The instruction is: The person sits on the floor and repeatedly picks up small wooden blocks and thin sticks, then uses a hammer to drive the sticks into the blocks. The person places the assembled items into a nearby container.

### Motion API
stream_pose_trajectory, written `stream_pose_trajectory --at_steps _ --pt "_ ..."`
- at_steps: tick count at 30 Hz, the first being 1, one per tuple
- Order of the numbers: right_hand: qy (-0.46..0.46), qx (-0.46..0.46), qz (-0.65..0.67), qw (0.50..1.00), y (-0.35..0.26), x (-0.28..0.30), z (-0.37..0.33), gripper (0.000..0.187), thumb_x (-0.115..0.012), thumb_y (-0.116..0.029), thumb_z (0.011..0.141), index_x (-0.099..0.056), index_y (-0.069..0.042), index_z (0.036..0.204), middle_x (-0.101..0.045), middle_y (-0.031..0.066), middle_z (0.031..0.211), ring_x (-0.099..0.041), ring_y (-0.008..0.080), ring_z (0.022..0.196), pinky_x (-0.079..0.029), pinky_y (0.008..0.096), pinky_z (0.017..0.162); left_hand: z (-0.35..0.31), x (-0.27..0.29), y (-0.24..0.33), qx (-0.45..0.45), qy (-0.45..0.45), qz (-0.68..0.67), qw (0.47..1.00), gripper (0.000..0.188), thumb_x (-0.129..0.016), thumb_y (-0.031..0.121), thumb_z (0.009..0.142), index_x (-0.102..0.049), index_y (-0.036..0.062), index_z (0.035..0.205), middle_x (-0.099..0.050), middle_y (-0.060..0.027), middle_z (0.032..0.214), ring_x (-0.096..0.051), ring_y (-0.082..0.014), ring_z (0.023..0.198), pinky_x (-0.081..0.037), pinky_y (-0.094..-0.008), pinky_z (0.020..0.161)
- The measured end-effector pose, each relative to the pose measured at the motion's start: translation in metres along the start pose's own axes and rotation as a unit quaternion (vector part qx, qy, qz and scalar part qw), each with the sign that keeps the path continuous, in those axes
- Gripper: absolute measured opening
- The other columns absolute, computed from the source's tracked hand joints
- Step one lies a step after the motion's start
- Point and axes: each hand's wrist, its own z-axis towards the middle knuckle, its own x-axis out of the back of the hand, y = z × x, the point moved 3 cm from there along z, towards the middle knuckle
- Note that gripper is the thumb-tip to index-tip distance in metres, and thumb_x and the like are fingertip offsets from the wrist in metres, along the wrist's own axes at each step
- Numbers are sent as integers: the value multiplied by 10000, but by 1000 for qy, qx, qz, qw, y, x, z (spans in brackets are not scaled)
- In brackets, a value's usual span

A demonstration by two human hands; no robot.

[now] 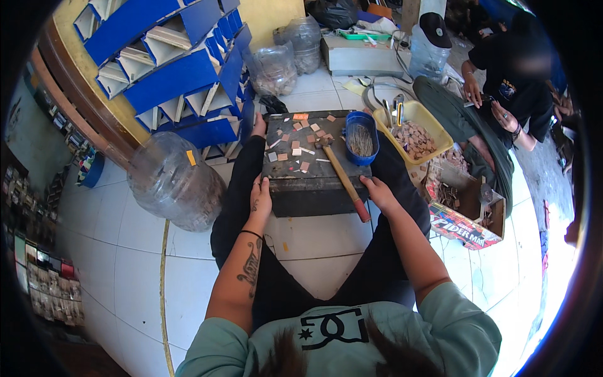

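Observation:
Between my legs stands a low dark workbench (286, 186) with a worn top. My left hand (261, 197) grips its near left edge, and my right hand (380, 193) holds the near right corner with the fingers curled at the side. A hammer (342, 176) lies slantwise across the top, its reddish handle end jutting over the near edge beside my right hand. Several small square wooden pieces (296, 144) are scattered on the left half. At the far right of the bench sits a blue oval tub (373, 155) full of thin nails or pins.
To the right, a yellow basin (441, 149) holds many small wooden pieces, with a printed cardboard box (496, 234) nearer me. A large clear plastic container (169, 182) stands left. Blue stacked racks (176, 75) lean behind it. Another person (518, 75) sits at far right, handling something small.

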Motion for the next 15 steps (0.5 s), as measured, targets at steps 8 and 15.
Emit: stream_pose_trajectory --at_steps 8,15 --pt "60 29 -1 998 3 1 -30 646 -514 -517 916 -600 78 1153 -633 328 1108 -603 415 1103 -440 411 948 -37 3 -4 10 -38 -57 998 501 -393 356 1048 -399 57 1450 -541 -167 1355 -518 -261 1260 -368 -337 1062" --pt "75 51 -47 995 15 5 -76 578 -516 -463 936 -596 70 1144 -642 311 1076 -600 445 1076 -443 427 941 -77 12 -12 -5 -39 -103 994 512 -389 358 1058 -379 26 1448 -522 -151 1361 -485 -235 1272 -341 -326 1083"
